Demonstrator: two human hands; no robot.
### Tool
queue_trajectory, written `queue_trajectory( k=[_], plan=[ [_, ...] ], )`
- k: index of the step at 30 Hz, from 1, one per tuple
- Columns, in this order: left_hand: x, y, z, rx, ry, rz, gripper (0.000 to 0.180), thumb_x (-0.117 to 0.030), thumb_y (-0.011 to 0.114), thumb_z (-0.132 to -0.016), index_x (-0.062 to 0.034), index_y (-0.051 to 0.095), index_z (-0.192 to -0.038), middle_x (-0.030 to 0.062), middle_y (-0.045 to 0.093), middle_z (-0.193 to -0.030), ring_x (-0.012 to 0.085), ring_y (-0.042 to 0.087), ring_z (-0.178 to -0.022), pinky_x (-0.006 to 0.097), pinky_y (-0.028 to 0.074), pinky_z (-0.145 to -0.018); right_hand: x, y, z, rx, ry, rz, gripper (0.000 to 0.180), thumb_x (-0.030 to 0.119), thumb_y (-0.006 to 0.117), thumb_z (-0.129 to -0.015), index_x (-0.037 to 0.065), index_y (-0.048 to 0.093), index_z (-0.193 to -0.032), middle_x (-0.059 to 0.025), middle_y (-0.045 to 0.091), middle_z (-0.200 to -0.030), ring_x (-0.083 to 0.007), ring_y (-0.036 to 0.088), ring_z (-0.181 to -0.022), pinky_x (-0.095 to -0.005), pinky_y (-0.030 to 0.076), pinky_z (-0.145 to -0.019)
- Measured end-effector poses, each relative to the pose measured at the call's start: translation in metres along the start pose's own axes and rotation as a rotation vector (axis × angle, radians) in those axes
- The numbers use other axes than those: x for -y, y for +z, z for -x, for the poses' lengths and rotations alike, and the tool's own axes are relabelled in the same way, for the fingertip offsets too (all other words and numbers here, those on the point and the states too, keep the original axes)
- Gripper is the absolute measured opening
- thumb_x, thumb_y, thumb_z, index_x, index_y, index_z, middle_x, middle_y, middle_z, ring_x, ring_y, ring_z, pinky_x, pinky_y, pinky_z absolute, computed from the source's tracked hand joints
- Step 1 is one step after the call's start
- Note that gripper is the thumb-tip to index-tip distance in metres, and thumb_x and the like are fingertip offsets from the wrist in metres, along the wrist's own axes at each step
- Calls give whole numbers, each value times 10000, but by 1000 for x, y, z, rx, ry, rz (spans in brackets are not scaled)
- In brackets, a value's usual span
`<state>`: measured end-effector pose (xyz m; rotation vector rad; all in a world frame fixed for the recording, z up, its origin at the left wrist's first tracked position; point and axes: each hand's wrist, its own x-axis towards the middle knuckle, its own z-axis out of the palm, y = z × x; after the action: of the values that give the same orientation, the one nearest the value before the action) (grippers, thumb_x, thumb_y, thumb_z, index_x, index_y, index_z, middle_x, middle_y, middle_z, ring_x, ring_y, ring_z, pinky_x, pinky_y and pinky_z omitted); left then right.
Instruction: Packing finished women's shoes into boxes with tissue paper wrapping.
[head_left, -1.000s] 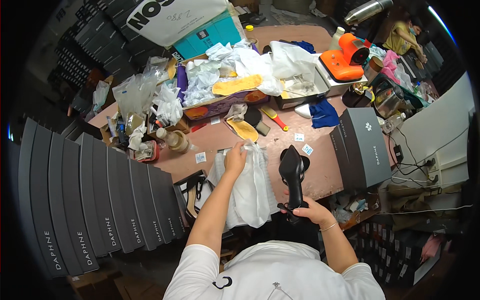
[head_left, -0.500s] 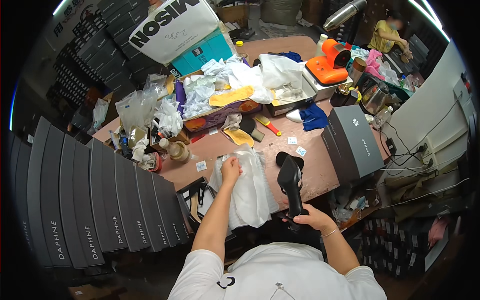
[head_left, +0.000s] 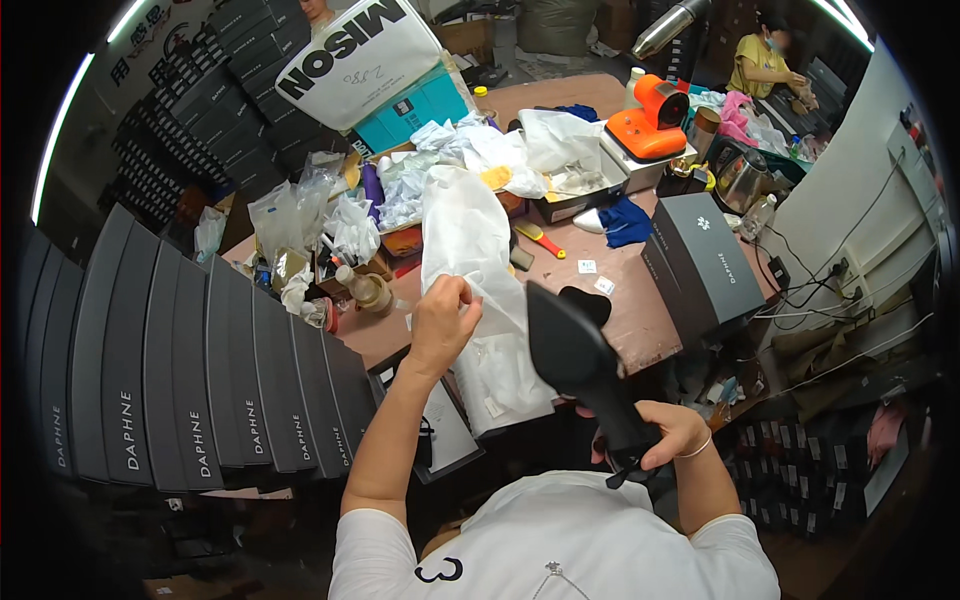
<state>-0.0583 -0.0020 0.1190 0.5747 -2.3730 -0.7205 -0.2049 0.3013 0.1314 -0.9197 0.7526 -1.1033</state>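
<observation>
My left hand is closed in a pinch on a sheet of white tissue paper, which stands raised and stretches away past my fingers. My right hand grips a black high-heeled shoe by its heel end, sole turned up and toe pointing away. Beneath the paper lies a white wrapped pad at the table's near edge. Left of it, an open shoe box is partly hidden by my left forearm; something black with straps shows inside. A dark rounded piece lies on the table behind the shoe.
A closed grey shoe box stands at the right of the pink table. Grey boxes line the left side. Further back are a brush, a blue cloth, an orange device and a bottle. Another person sits far right.
My left hand has lifted the tissue paper upward and away from the pad. The shoe in my right hand has come up closer, swinging leftward over the table.
</observation>
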Motion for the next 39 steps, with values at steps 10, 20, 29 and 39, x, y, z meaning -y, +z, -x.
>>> queue_trajectory(
  k=[10,20,29,39],
  plan=[
    [5,-4,123,37,1,-71,255,50,587,-738,-36,572,-978,140,576,-928,316,600,-840,365,490,-710,-71,-8,-73,-347,124,240,738,351,711,-797,-11,398,-1359,-115,574,-1196,-159,507,-1107,-303,395,-971],
    [-11,66,114,-393,-632,884,192,8,566,-826,-18,630,-1006,60,626,-851,121,570,-714,244,449,-654,-125,14,-20,-149,-14,-662,792,419,797,-658,-41,468,-1213,-170,584,-1129,-254,595,-670,-320,473,-554],
    [-82,7,134,-14,350,325,390,46,680,-607,-53,686,-985,67,556,-682,223,548,-555,343,433,-491,-75,19,-50,-343,81,-327,813,328,771,-694,-15,416,-1340,-173,551,-1213,-280,594,-981,-372,517,-772],
    [-110,60,194,274,-59,738,155,-42,624,-839,-25,656,-990,114,617,-791,278,622,-679,332,494,-596,-105,20,-120,-921,-158,941,825,335,739,-728,-21,373,-1376,-204,502,-1279,-339,526,-1114,-415,442,-920]
  ],
)
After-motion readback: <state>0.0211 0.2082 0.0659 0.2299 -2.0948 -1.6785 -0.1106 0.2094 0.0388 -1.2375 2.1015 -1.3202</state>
